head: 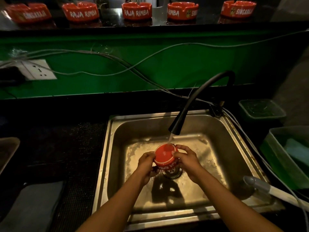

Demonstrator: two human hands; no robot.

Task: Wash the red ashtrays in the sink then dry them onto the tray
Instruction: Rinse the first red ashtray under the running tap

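Dim bar back-counter w/ green wall panel (pixel 117 64); stainless sink (pixel 117 164) set into dark worktop. Black gooseneck faucet (pixel 200 97) runs a thin stream into the basin.

Task item: red ashtray (pixel 164 157), held over the drain (pixel 173 173), under the stream. It is tilted, base toward the camera, lettering upside-down on the near wall. Judgement: this tilt puts the water on the far rim and lets runoff drop straight to the drain, so the step in hand is rinsing, early in the job.

Hand pose:
- Left hand (pixel 147 166): fingers curled round the left wall of the ashtray, thumb at the rim. Gripping.
- Right hand (pixel 187 162): fingers curled over the right wall and top edge, fingertips on the base. Gripping.
- Both forearms converge from the bottom of the view, wrists low over the basin. Approx. symmetric 2-hand hold, which suits turning the item under the flow.

5 more red ashtrays (pixel 136 11) stand in a row on the upper ledge (pixel 167 25), well apart from the sink. Washed or not: cannot tell.

Tray (pixel 8 151) edge shows at far left on the worktop, nothing seen on the visible part. Green tubs (pixel 284 156) sit right of the sink. Wall socket (pixel 38 69) and loose cables (pixel 150 56) hang above the basin: splash risk, keep flow low.
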